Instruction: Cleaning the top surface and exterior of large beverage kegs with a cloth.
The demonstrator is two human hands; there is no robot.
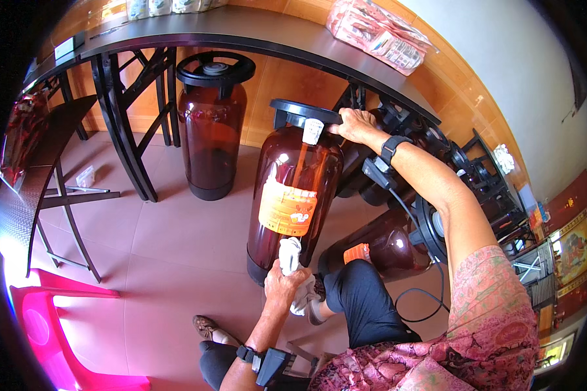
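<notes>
In front of me a large amber plastic keg point(293, 161) stands slightly tilted on the floor. It has a black top ring and base, an orange label and a white tag point(313, 131) near its neck. My right hand point(356, 125) grips the right side of the black ring. My left hand point(284, 288) is closed around a white cloth point(290, 254), held low by the keg's front, just below the label. Another amber keg point(372, 244) lies on its side to the right, and a third point(210, 141) stands upright under the table.
A long dark table point(274, 29) on black folding legs bears a pink printed plastic package point(379, 36). More kegs crowd the right behind my arm. A black cable point(420, 291) loops near my knee. A pink plastic chair point(68, 337) stands lower left, beside a folding table point(54, 141).
</notes>
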